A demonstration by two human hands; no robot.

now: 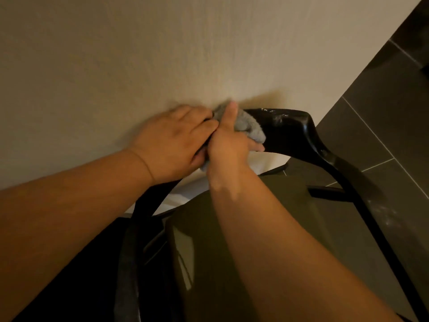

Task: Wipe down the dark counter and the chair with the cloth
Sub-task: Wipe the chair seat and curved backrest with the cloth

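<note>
Wall [116, 54]; cloth [249, 125] half behind right hand [228, 145]

A single head-worn wide-angle view looks steeply down and forward, close over the left hand [176, 138] and right hand [228, 145], with the plain beige wall [116, 54] beyond them and dark grey floor tiles [371, 135] to their right.

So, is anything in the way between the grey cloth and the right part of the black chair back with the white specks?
Nothing visible. The right hand holds the grey fluffy cloth on the glossy black curved chair back, and the stretch to the cloth's right, with white specks, is bare. The left hand holds the back on the other side.
</note>
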